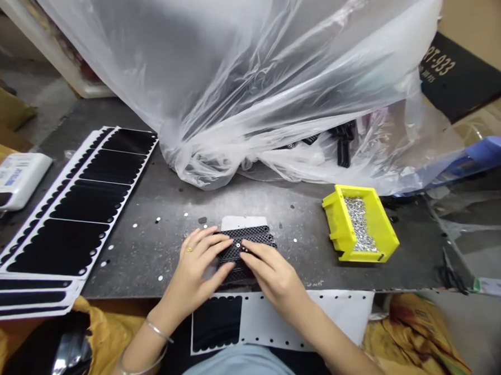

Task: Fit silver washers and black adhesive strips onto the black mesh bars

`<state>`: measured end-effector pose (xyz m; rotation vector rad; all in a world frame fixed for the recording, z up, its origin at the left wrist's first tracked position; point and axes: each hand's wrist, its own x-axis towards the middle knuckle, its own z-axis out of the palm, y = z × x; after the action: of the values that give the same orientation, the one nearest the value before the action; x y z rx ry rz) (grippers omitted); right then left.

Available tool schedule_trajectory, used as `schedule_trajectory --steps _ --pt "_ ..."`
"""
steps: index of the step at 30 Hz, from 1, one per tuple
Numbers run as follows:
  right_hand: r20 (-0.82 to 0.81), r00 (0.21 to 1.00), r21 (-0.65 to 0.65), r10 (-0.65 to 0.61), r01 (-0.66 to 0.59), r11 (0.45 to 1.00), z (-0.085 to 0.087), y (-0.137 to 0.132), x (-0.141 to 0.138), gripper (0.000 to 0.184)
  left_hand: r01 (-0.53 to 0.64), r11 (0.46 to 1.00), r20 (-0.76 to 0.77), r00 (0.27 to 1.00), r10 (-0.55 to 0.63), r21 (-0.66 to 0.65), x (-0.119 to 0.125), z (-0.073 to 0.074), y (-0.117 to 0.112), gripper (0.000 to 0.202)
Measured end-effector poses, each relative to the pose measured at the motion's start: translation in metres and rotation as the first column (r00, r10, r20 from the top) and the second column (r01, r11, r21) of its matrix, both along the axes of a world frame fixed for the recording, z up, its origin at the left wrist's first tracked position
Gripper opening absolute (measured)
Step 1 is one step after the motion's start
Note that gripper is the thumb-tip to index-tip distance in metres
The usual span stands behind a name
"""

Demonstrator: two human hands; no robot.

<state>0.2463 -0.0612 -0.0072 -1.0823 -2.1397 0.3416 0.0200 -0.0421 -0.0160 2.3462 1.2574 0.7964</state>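
Black pieces with a diamond-mesh pattern (pixel 248 231) lie side by side at the table's front edge, between my hands. My left hand (pixel 200 257) rests over their left end, fingers stretched out and thumb apart. My right hand (pixel 274 270) touches them from the right, its fingers drawn together and the tips pressed down at the middle. What these tips pinch, if anything, is too small to make out. A tiny silver ring-like part (pixel 238 245) sits on the mesh between both hands' fingertips. A pale flat piece (pixel 244 222) shows just behind the black pieces.
A yellow bin (pixel 336 223) of small silver parts (pixel 360 224) stands to the right. Black die-cut sheets (pixel 103 191) are stacked at left. A large clear plastic bag (pixel 247 98) covers the back. Scissors (pixel 451 273) lie far right. Another sheet (pixel 277 317) is below my hands.
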Motion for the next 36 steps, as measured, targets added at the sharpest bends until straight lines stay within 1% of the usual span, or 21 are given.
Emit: schedule_trajectory --steps 1,2,5,8,10,12,15,16,18,20,21,23,25,27,29,32,34,36 --pt "-0.088 0.996 -0.065 -0.011 0.005 0.998 0.001 0.001 0.007 0.032 0.004 0.999 0.003 1.000 -0.005 0.042 0.000 0.002 0.003 0.030" --pt "-0.166 0.986 -0.126 -0.031 0.010 0.992 0.002 0.003 0.013 0.030 0.016 0.997 0.001 1.000 -0.016 0.079 0.000 0.004 0.006 0.023" --pt "-0.305 0.942 -0.264 -0.137 0.054 0.963 0.006 0.016 0.023 0.020 0.090 0.985 -0.037 0.996 -0.085 0.151 0.008 0.011 0.020 0.017" --pt "-0.330 0.907 -0.346 -0.262 0.142 0.927 0.009 0.034 0.030 0.007 0.161 0.966 -0.116 0.983 -0.140 0.201 0.017 0.017 0.032 0.018" --pt "-0.301 0.906 -0.373 -0.297 0.174 0.911 0.012 0.045 0.036 0.007 0.179 0.957 -0.165 0.976 -0.143 0.229 0.019 0.021 0.037 0.017" --pt "-0.254 0.929 -0.362 -0.270 0.167 0.917 0.013 0.053 0.043 0.008 0.188 0.949 -0.200 0.970 -0.139 0.253 0.018 0.024 0.039 0.017" --pt "-0.202 0.963 -0.266 -0.178 0.121 0.956 0.011 0.056 0.044 0.015 0.195 0.941 -0.228 0.965 -0.133 0.277 0.013 0.027 0.039 0.017" --pt "-0.192 0.971 -0.224 -0.143 0.098 0.970 0.009 0.054 0.041 0.017 0.174 0.943 -0.233 0.967 -0.108 0.285 0.010 0.027 0.039 0.017" --pt "-0.162 0.984 -0.132 -0.070 0.048 0.990 0.003 0.050 0.032 0.020 0.096 0.948 -0.240 0.971 -0.021 0.303 0.004 0.026 0.039 0.015" --pt "-0.128 0.992 -0.046 -0.001 -0.005 0.999 -0.002 0.046 0.024 0.020 0.018 0.949 -0.244 0.968 0.063 0.316 -0.003 0.024 0.039 0.013" --pt "-0.126 0.992 -0.022 0.021 -0.024 0.999 -0.003 0.044 0.023 0.018 0.000 0.948 -0.248 0.965 0.083 0.318 -0.006 0.023 0.038 0.013" --pt "-0.168 0.986 -0.032 0.007 -0.013 0.999 -0.004 0.042 0.025 0.015 0.002 0.949 -0.252 0.964 0.082 0.316 -0.010 0.022 0.038 0.012" --pt "-0.210 0.974 -0.099 -0.085 0.065 0.993 0.000 0.041 0.035 0.015 0.015 0.949 -0.249 0.966 0.067 0.315 -0.010 0.022 0.036 0.012" --pt "-0.173 0.973 -0.154 -0.153 0.126 0.980 0.004 0.041 0.045 0.015 0.015 0.950 -0.237 0.969 0.062 0.311 -0.009 0.021 0.035 0.012" --pt "-0.081 0.989 -0.177 -0.123 0.107 0.978 0.008 0.039 0.052 0.013 0.008 0.952 -0.223 0.973 0.063 0.306 -0.007 0.020 0.034 0.013" --pt "0.061 0.996 -0.175 -0.070 0.080 0.981 0.011 0.038 0.052 0.009 -0.004 0.948 -0.201 0.977 0.072 0.318 -0.005 0.014 0.031 0.012" --pt "0.104 0.992 -0.165 -0.075 0.091 0.982 0.009 0.041 0.049 0.011 -0.011 0.939 -0.174 0.982 0.075 0.345 -0.006 0.008 0.029 0.013" --pt "0.093 0.992 -0.132 -0.084 0.096 0.987 0.006 0.046 0.047 0.014 -0.010 0.930 -0.142 0.988 0.067 0.368 -0.008 0.002 0.027 0.016"
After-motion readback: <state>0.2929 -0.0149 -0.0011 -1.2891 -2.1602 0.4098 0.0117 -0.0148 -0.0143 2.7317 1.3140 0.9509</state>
